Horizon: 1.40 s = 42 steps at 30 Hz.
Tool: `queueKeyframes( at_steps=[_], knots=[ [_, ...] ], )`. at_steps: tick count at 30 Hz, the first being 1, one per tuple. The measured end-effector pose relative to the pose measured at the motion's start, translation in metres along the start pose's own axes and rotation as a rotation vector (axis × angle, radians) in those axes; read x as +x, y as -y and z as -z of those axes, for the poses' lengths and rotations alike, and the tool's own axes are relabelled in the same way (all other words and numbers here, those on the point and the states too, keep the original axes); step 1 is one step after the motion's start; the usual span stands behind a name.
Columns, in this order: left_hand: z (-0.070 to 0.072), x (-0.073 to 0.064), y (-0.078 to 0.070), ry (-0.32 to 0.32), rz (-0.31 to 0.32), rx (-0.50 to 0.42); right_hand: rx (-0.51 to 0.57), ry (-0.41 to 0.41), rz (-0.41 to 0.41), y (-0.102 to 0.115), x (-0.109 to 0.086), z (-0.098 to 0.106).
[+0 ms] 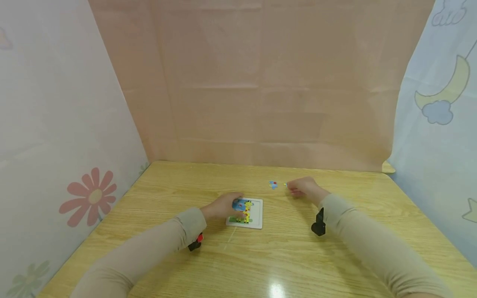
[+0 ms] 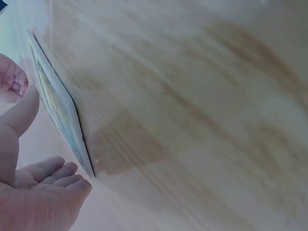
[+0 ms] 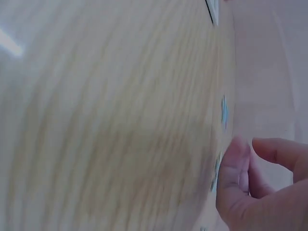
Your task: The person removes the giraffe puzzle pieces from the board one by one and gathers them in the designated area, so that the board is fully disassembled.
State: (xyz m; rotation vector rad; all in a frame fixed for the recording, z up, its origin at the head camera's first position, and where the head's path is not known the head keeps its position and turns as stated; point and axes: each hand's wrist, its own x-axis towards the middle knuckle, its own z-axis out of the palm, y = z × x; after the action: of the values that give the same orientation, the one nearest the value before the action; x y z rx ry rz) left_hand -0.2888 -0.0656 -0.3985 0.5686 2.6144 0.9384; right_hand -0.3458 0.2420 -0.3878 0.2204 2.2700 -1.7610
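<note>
A white-framed jigsaw puzzle board [image 1: 257, 215] with a yellow giraffe picture lies flat on the table. My left hand [image 1: 224, 205] is at its left side, fingers and thumb spread over the picture; in the left wrist view the left hand [image 2: 43, 192] shows fairly straight fingers beside the board [image 2: 60, 103]. Farther back, my right hand [image 1: 303, 187] is low over the table, fingers bent. A blue puzzle piece [image 1: 273, 184] lies left of it, and another piece [image 1: 285, 184] is close to its fingertips. In the right wrist view, a gap shows between thumb and forefinger [image 3: 276, 149].
The wooden table [image 1: 179, 186] meets a brown paper backdrop [image 1: 238, 91] at the back. Patterned white sheets stand at the left and right sides. A further small piece [image 3: 203, 229] shows at the bottom of the right wrist view.
</note>
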Motion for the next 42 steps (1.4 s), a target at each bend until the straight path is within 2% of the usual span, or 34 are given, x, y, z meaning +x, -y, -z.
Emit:
queueKeyframes(
  at_steps=[6, 14, 19, 25, 28, 35, 42],
  knots=[
    [-0.001, 0.002, -0.004, -0.025, 0.030, -0.004, 0.073, 0.127, -0.008, 0.007, -0.006, -0.035],
    [-0.006, 0.006, -0.001, -0.042, 0.024, 0.089, 0.054, 0.193, -0.055, 0.012, -0.016, -0.077],
    [-0.010, 0.007, -0.001, -0.080, -0.006, 0.130, -0.048, 0.179, -0.037, 0.011, -0.019, -0.096],
    [-0.012, 0.003, -0.004, -0.127, 0.015, 0.141, -0.164, 0.157, 0.006, 0.008, -0.024, -0.109],
    [-0.012, 0.001, -0.005, -0.149, 0.001, 0.149, -0.217, 0.140, 0.038, 0.008, -0.026, -0.114],
    [-0.010, 0.002, -0.003, -0.152, -0.019, 0.180, -0.288, 0.063, 0.033, 0.012, -0.030, -0.123],
    [-0.010, 0.001, -0.007, -0.146, 0.007, 0.157, -0.278, 0.062, 0.036, 0.015, -0.033, -0.122]
  ],
)
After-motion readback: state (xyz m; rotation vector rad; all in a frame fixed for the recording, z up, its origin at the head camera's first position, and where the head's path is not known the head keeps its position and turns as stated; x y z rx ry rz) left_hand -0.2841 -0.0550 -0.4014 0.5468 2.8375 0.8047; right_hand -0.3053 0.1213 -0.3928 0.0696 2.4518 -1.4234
